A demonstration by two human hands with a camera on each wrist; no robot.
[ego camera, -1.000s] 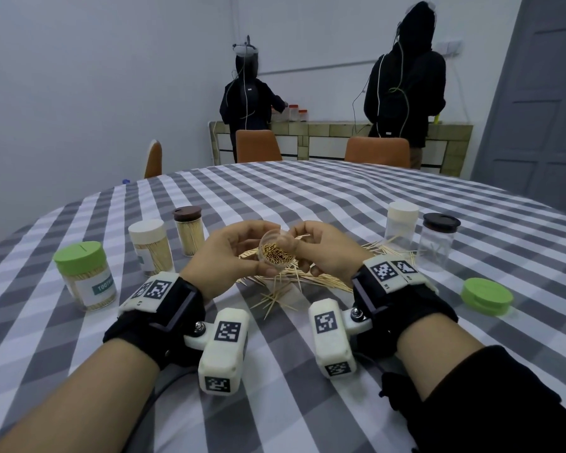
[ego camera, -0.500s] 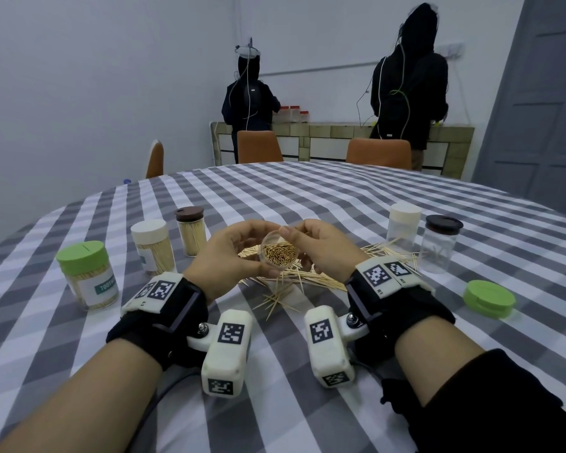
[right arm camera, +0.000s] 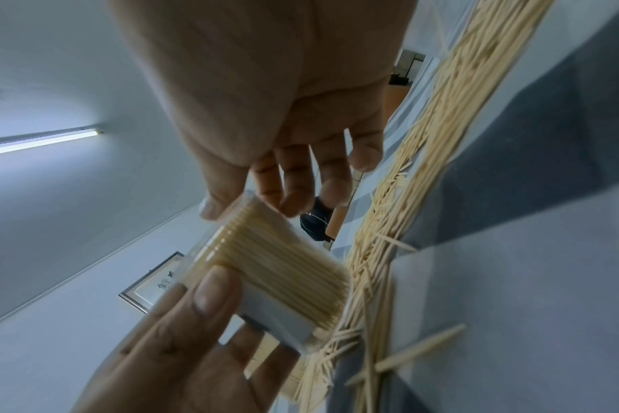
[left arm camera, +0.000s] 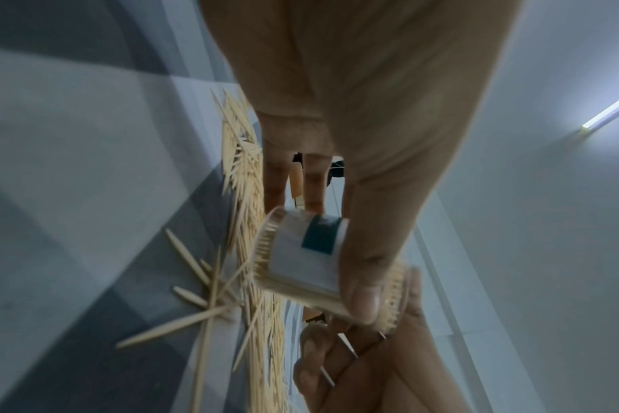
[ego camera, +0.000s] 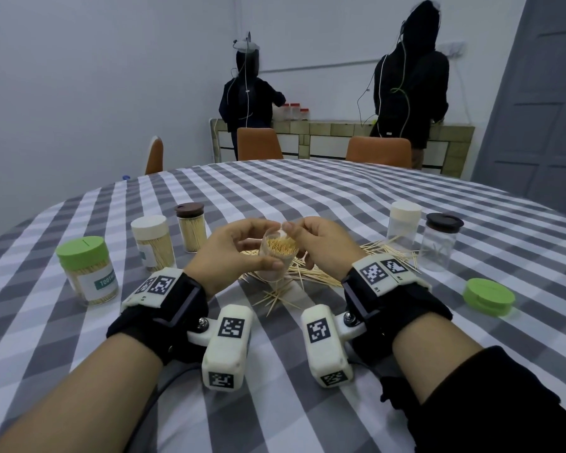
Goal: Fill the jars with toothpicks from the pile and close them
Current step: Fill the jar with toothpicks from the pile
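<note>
A clear open jar, packed with toothpicks, is held just above the toothpick pile in the middle of the checked table. My left hand grips its labelled side, thumb in front and fingers behind. My right hand pinches the jar's rim with thumb and fingertips. The left wrist view shows the jar under the left thumb, with the pile beside it. The right wrist view shows the jar and the pile.
At the left stand three closed, filled jars: green-lidded, white-lidded, brown-lidded. At the right stand a white-lidded jar, a nearly empty brown-lidded jar and a loose green lid. Two people stand at the far counter.
The jar has tipped from mouth-toward-me to more upright, so its side now shows. Both hands stay on it above the pile.
</note>
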